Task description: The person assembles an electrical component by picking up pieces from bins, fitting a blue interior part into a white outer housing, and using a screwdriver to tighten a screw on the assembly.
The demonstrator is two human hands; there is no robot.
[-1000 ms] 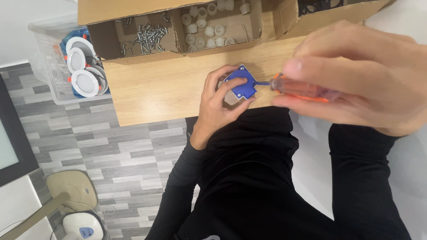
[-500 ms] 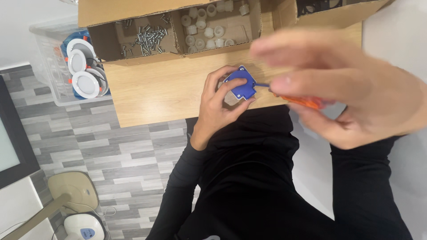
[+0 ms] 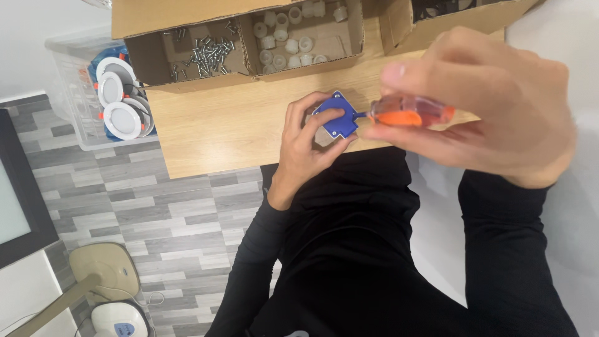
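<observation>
Left fingers (image 3: 310,118) gripped a blue part (image 3: 337,117) at the counter (image 3: 231,128) edge; right fingers (image 3: 437,140) pinched an orange screwdriver (image 3: 409,113), tip against the part. Behind lay a box (image 3: 243,47) of screws (image 3: 209,51).

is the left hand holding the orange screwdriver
No, the right hand grips the orange-handled screwdriver, while the left hand holds the blue part at the wooden table's edge.

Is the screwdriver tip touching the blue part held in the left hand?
Touching. The head view shows the screwdriver shaft meeting the blue part with no gap; the left hand holds that part.
</observation>
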